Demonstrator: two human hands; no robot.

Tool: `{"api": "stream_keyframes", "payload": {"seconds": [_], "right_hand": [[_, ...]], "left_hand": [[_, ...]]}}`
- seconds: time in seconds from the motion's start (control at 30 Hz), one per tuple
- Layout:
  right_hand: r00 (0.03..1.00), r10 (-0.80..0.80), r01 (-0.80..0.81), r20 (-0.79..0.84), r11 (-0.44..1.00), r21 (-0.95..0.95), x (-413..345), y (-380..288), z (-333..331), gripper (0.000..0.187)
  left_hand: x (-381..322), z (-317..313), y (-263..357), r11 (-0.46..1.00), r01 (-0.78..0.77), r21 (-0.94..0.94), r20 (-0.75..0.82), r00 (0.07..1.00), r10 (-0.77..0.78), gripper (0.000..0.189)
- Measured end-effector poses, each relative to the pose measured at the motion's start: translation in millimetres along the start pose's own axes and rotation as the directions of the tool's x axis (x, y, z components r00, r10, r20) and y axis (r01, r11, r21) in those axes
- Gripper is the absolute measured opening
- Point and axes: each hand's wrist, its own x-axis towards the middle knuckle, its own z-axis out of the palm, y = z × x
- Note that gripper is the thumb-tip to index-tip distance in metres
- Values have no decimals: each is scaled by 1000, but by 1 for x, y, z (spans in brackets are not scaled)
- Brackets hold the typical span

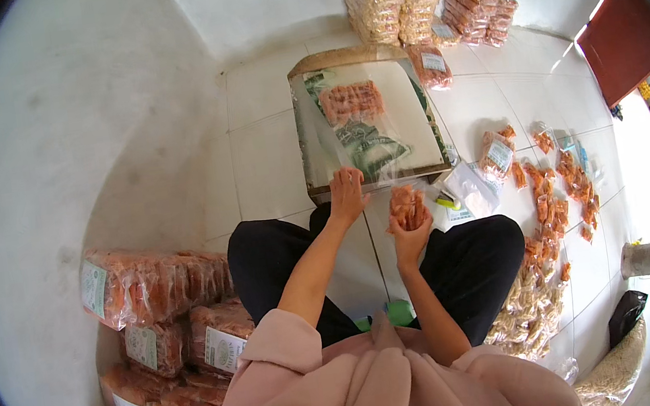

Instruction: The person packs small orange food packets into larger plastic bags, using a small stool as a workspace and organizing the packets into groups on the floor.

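My right hand (412,233) grips a small bundle of orange-brown snack packets (407,205) just off the near edge of a low wooden table (310,144). To its left, my left hand (349,195) rests at that same edge, fingers bent over the mouth end of a large clear plastic bag (380,135); whether it pinches the plastic is unclear. The bag lies flat on the tabletop. Rows of orange-brown packets (351,102) fill its far end, and green-and-white printed material shows beneath or through its nearer part.
Filled bags of orange snacks (140,286) are piled at my left. Stacked bags (376,2) stand by the far wall. On the tiles to the right lie a filled bag (497,154), loose orange packets (547,200), pale packets (527,315), plastic bags (472,188) and a yellow-green tool (448,203).
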Motion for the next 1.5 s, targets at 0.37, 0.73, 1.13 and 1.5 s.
{"api": "stream_keyframes", "payload": {"seconds": [0.37,0.73,1.13,1.5], "right_hand": [[908,287,-293,304,956,-28,4,7,14,71],[914,201,-249,352,964,98,51,0,43,62],[869,-229,257,438,966,-5,100,35,93,68],[878,-123,150,463,988,-21,123,44,177,74]], "left_hand": [[22,1,4,941,-52,-334,-135,991,7,25],[28,-6,6,919,-5,-395,-128,991,-50,18],[76,46,-54,507,347,-789,-62,776,-628,46],[105,57,-69,104,325,-940,257,875,-411,56]]}}
